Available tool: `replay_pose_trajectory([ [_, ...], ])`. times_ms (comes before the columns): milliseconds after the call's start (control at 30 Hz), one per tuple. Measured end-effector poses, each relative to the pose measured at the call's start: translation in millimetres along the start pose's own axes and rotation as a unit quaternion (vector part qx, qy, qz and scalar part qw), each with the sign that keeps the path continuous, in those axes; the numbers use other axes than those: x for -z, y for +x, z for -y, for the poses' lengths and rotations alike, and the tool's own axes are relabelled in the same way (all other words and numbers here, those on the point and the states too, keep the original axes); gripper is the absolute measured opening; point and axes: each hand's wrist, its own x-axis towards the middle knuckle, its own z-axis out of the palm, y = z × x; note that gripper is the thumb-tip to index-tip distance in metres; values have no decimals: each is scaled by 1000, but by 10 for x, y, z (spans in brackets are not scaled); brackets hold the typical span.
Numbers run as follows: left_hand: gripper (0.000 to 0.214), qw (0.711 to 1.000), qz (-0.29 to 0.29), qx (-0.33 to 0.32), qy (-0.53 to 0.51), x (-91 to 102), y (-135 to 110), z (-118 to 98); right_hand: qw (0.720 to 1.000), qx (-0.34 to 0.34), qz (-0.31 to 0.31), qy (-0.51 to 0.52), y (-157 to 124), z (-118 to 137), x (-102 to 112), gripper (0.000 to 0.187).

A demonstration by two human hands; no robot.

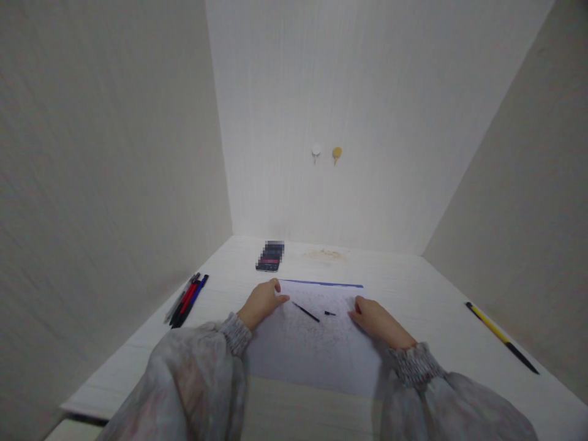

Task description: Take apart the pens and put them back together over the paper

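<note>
A white sheet of paper (316, 367) with faint marks lies on the table, a blue strip (321, 283) along its far edge. My left hand (263, 301) is at its far left corner, thumb over the paper and fingers curled at the edge. At the right edge my right hand (379, 320) has curled fingers, with its thumb by the paper. Both hands seem to hold the sheet; the fingertips are partly hidden. Between them, on the paper, lie a thin black rod like a pen refill (305, 312) and a small black piece with a short tip (329, 313).
Several pens (187, 300) lie together at the table's left. A phone (270, 257) with a blurred screen lies beyond the paper. To the right is a yellow and black pencil-like tool (500, 335). Walls enclose three sides; a white hook (316, 150) and a yellow hook (337, 152) are on the back wall.
</note>
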Motion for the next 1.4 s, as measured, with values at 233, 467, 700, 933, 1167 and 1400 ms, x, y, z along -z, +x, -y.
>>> replay_pose_trajectory([
  [233, 24, 999, 33, -36, -21, -45, 34, 18, 1000, 9, -8, 16, 8, -45, 33, 21],
  [467, 15, 999, 20, -40, 8, 1, -7, -63, 991, 47, -106, 69, -31, 238, 104, 24],
  [700, 22, 984, 53, -172, -15, -21, -69, -217, 990, 114, -49, 64, -197, 636, 53, 15],
  [933, 5, 979, 74, -191, -5, -88, -46, -239, 994, 107, -3, 17, -229, 713, 64, 18],
  [1167, 1, 952, 102, -287, 27, 21, -7, -180, 987, 123, 86, 53, -316, 568, 148, 12],
  [1400, 9, 935, 135, -326, 17, 44, -40, -239, 979, 153, 80, 107, -329, 589, 149, 13],
])
